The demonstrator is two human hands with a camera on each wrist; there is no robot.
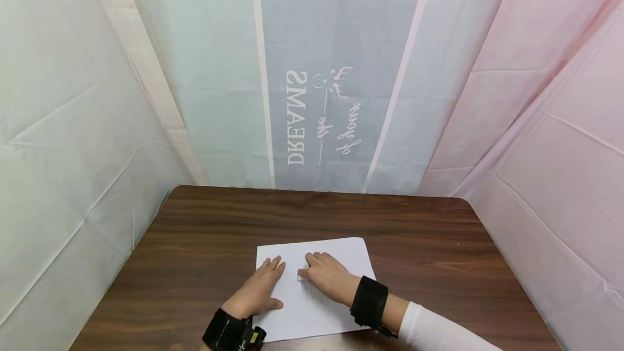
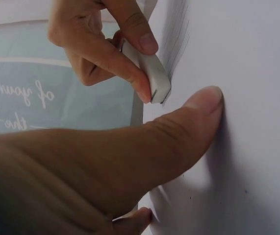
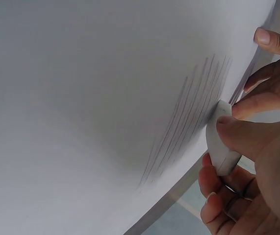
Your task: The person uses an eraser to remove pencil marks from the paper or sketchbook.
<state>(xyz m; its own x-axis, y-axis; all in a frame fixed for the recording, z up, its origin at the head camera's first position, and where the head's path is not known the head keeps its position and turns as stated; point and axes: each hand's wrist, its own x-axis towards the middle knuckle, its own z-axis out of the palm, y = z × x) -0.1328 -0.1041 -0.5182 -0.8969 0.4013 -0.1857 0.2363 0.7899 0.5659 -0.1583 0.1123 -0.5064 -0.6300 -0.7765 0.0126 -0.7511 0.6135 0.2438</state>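
Observation:
A white sheet of paper (image 1: pixel 336 251) lies on the table, with a patch of thin dark pencil lines (image 3: pixel 191 107) near its middle. My right hand (image 1: pixel 329 276) pinches a white eraser (image 3: pixel 222 147) between thumb and fingers. One end of the eraser (image 2: pixel 159 81) sits right at the lines in the left wrist view. Spread over the sheet's left part, my left hand (image 1: pixel 258 288) rests with its fingers straight. Its thumb (image 2: pixel 198 110) lies against the paper, a little apart from the eraser.
The brown wooden table (image 1: pixel 209 226) extends around the sheet. A printed cloth (image 1: pixel 336 26) hangs behind its far edge, with pale cloth walls (image 1: pixel 63 140) on both sides. Each wrist wears a black band (image 1: pixel 369 302).

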